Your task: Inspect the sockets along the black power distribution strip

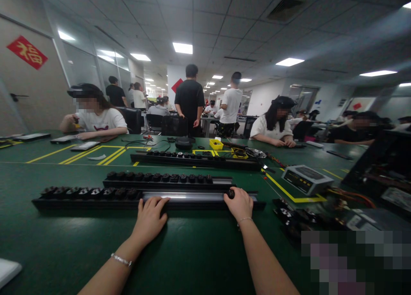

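Note:
A long black rail (199, 204) lies across the table in front of me. Small black socket-like modules (95, 193) fill its left part in a row, and a shiny grey strip shows along the rest of its channel. My left hand (150, 216) lies at the rail's near edge around its middle, fingers apart, with nothing in it. Near the right end, my right hand (240, 205) has its fingers closed around one small round black module (231, 194) at the channel. A shorter black rail (160, 180) with a similar row of modules sits just behind.
Farther back lies another long rail (195, 160). A yellow bin (216, 144) stands beyond it. To the right are a grey power supply (306, 179), a pile of loose black modules (293, 218) and an open computer case (382, 175). Other people sit across the table.

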### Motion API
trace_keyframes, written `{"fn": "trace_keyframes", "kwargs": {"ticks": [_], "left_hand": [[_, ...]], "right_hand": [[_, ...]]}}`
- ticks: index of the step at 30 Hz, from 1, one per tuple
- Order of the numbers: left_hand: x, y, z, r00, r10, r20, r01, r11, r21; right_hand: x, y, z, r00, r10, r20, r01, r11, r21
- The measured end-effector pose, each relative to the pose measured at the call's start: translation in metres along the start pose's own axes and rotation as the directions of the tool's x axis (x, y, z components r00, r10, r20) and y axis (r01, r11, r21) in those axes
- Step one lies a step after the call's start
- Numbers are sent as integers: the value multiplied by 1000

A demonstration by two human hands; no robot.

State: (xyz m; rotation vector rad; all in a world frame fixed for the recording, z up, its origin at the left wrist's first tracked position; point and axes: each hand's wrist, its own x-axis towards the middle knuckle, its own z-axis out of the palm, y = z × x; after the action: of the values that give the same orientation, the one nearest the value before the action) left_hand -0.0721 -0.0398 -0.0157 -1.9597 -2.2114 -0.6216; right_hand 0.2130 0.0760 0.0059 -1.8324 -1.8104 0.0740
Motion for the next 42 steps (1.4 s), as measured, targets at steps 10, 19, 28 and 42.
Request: {"fn": "trace_keyframes", "kwargs": {"ticks": [10,19,28,42], "left_hand": [[0,-2,2,1000,0,-11,0,1000,-3],[0,-2,4,1000,-6,-30,5,1000,-10],[1,1,2,1000,-11,-30,11,1000,2],[-1,0,2,999,-11,-35,11,1000,-4]], "right_hand": [[6,6,-2,998,-18,56,19,1000,-5],[6,10,-3,998,-15,60,16,1000,-17],[8,9,-6,996,0,88,0,1000,2],[9,17,-6,996,44,78,-42,998,-38]]}}
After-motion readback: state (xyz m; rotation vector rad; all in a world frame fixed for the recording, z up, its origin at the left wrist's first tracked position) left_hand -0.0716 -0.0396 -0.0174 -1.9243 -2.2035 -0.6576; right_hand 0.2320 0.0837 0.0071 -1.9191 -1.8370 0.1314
